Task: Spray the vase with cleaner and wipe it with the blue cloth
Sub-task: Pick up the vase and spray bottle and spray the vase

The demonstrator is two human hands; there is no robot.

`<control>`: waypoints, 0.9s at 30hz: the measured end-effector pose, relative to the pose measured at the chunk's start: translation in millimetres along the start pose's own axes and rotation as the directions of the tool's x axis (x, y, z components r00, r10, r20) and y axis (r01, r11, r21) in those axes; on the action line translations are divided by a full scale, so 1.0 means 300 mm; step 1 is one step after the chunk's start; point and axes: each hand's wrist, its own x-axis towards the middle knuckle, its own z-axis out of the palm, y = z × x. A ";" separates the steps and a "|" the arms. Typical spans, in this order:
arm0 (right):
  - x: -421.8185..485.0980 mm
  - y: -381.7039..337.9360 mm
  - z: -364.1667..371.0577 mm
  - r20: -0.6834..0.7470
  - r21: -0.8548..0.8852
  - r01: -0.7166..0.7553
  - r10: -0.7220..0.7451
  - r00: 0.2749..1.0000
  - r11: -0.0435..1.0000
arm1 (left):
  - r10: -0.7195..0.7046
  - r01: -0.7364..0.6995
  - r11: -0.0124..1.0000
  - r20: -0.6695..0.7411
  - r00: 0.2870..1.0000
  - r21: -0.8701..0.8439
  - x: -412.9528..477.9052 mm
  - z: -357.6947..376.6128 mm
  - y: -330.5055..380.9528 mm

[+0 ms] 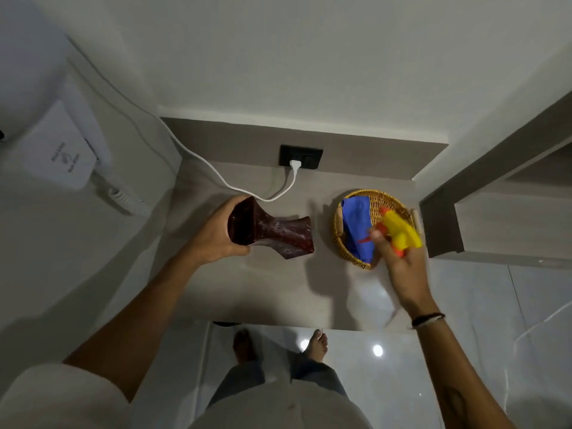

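Observation:
A dark red-brown vase (272,232) is held on its side above the counter, its open mouth toward my left hand (216,233), which grips it at that end. My right hand (399,261) is closed around a yellow spray bottle (400,230) with an orange trigger; its nozzle points left toward the vase. The blue cloth (357,227) lies in a round wicker basket (382,199) just behind the spray bottle. The bottle's lower body is blurred and hard to make out.
The beige counter (263,289) carries a black wall socket (301,157) with a white plug and cable (216,173) running left. A white wall-mounted unit (58,150) hangs at the left. A shelf unit (501,212) stands to the right. My bare feet show on glossy floor tiles below.

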 end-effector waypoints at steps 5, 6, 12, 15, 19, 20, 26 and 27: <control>-0.121 0.047 0.223 0.333 -0.234 0.025 0.056 0.941 0.972 | 0.029 -0.029 0.999 0.014 0.999 -0.036 -0.016 -0.010 -0.061; -0.130 0.038 0.260 0.363 -0.189 -0.011 0.080 0.928 0.982 | 0.034 -0.034 0.999 0.015 0.999 -0.030 -0.014 -0.010 -0.065; -0.085 0.004 0.394 0.474 -0.052 0.009 0.017 0.880 0.999 | 0.031 -0.031 0.999 -0.004 1.000 0.013 -0.029 -0.008 -0.063; -0.038 0.000 0.426 0.491 -0.095 0.044 0.008 0.871 0.995 | 0.055 -0.054 0.997 -0.016 0.998 0.060 -0.029 -0.014 -0.060; -0.001 0.015 0.437 0.497 -0.200 0.066 0.044 0.867 0.978 | 0.046 -0.044 0.993 -0.023 0.999 0.110 -0.031 -0.022 -0.089; -0.001 0.021 0.436 0.494 -0.231 0.081 0.045 0.868 0.970 | 0.046 -0.043 0.992 -0.024 0.999 0.115 -0.033 -0.021 -0.096; -0.003 0.048 0.393 0.397 -0.357 0.040 0.113 0.911 0.933 | 0.052 -0.047 0.993 -0.040 0.998 0.113 -0.041 -0.018 -0.098; -0.005 0.053 0.376 0.374 -0.383 0.026 0.130 0.918 0.923 | 0.056 -0.052 0.993 -0.037 0.998 0.110 -0.042 -0.019 -0.094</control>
